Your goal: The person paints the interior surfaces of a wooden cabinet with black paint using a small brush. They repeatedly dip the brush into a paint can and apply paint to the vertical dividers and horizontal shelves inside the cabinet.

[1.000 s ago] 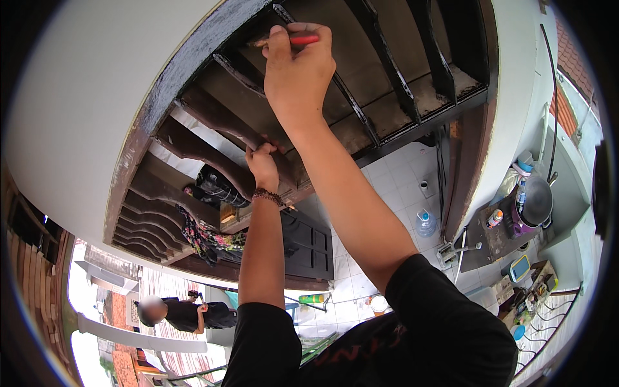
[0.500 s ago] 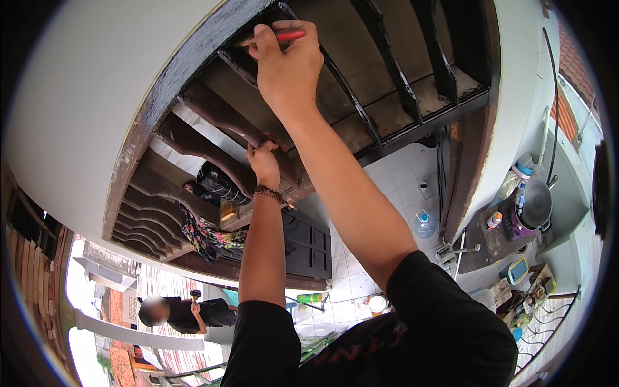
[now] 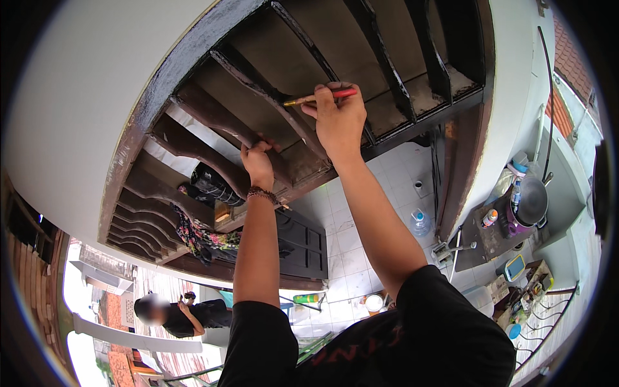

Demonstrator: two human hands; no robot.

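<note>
My right hand (image 3: 342, 129) is closed around a paintbrush (image 3: 301, 100) with a red handle end. The brush tip meets a wavy wooden slat (image 3: 248, 77), dark along its upper part and brown lower down. To the left, my left hand (image 3: 258, 166) wraps round the neighbouring brown slat (image 3: 213, 116) near its lower end. A beaded bracelet (image 3: 263, 195) circles the left wrist. Slats to the right, such as this black slat (image 3: 387, 58), look freshly coated and glossy, while those further left are brown.
Patterned cloth (image 3: 200, 238) and a dark bundle (image 3: 216, 184) lie by the left slats. Below are a tiled floor, a water jug (image 3: 420, 222), a white bucket (image 3: 374, 303) and a table with a wok (image 3: 532, 200). Another person (image 3: 193, 316) stands at lower left.
My right hand has moved down and to the right with the paintbrush, from the slat's upper end to its middle. My left hand keeps its hold; the view has shifted slightly.
</note>
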